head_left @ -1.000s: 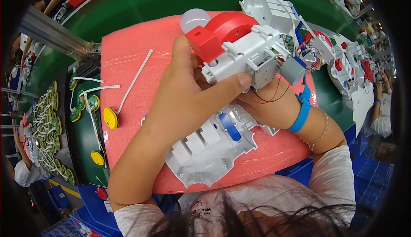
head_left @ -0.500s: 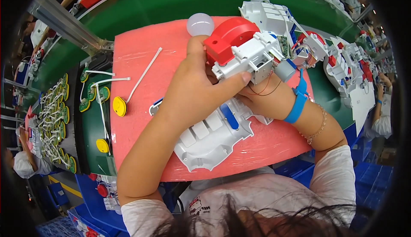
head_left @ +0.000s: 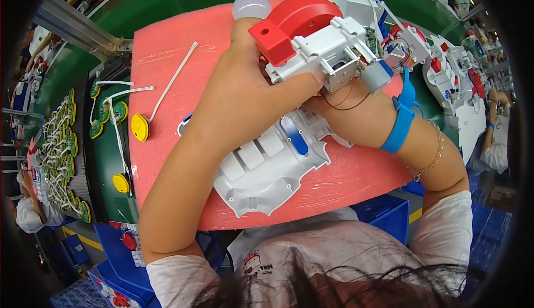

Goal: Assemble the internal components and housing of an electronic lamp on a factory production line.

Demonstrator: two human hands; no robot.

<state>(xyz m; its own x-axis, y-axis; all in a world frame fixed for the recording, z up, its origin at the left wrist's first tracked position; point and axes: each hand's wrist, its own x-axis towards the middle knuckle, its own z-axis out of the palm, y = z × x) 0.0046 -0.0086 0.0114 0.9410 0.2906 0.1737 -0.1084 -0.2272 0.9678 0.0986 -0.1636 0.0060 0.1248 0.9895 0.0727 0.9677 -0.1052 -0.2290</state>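
My left hand (head_left: 242,80) is wrapped round a white plastic gearbox assembly (head_left: 320,52) with a curved red part (head_left: 303,18) on it, the thumb lying along its near edge. A small silver motor (head_left: 376,76) with thin red and black wires sticks out at its right end. My right hand (head_left: 328,110) reaches in under the assembly from the right; its fingers are mostly hidden behind it. Below both hands, a white shell half (head_left: 272,169) with a blue insert (head_left: 295,135) lies on the pink foam mat (head_left: 167,74). A frosted dome (head_left: 251,6) shows just beyond my left fingers.
Yellow round parts (head_left: 140,127) with white cables lie on the left, beside rows of green circuit boards (head_left: 58,158). At the far right stand another white housing (head_left: 347,2) and several wired white-and-red assemblies (head_left: 450,80). A metal post (head_left: 83,24) rises at the upper left.
The gearbox assembly, held by my left hand, has moved slightly away from me over the mat. My right forearm has shifted a little too, and the whole view has moved slightly.
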